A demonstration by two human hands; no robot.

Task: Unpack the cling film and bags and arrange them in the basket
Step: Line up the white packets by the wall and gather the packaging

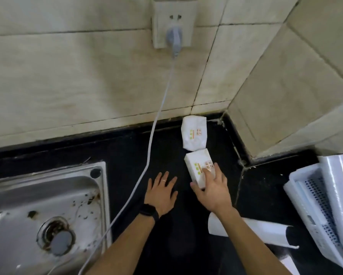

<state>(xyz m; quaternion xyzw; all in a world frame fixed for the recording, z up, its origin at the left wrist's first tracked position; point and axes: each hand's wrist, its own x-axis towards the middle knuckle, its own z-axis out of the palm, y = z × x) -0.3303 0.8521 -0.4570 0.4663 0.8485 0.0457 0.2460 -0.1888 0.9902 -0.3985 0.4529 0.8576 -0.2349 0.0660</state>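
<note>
I've got the right hand (pixel 212 191) gripping the near bag pkt (pixel 198 165), thumb on its left edge, fingers over the top. The pkt lies on the black worktop (pixel 127 151), right up against a 2nd pkt (pixel 194 132) behind it, by the wall corner. Left hand (pixel 161 192) is released, flat on the worktop w/ fingers spread, just left of the near pkt. A white roll (pixel 262 231) lies under my right forearm. The basket (pixel 313 195) at far right holds cling film rolls (pixel 339 195). Sink (pixel 37 205) at left; a cable (pixel 146 165) runs down from the wall socket (pixel 173 24).
</note>
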